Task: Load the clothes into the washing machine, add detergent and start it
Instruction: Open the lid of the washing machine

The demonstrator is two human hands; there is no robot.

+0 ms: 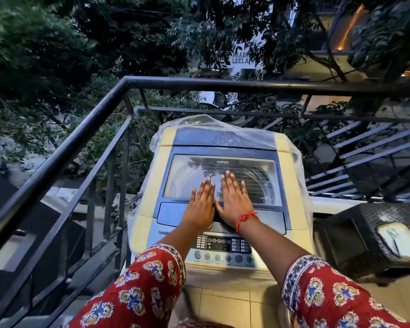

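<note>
A top-loading washing machine (291, 171), cream and blue, stands in front of me on a balcony, with a clear plastic cover pushed back over its rear. Its glass lid (246, 166) is closed. My left hand (200, 204) and my right hand (234, 200) lie flat, palms down, side by side on the near part of the lid, holding nothing. The control panel (223, 247) with buttons sits just below my wrists. No clothes or detergent are in sight.
A black metal railing (64, 147) runs along the left and behind the machine. A dark woven stool (355, 242) with a pale object on top stands to the right. Beige floor tiles (225, 301) lie below me.
</note>
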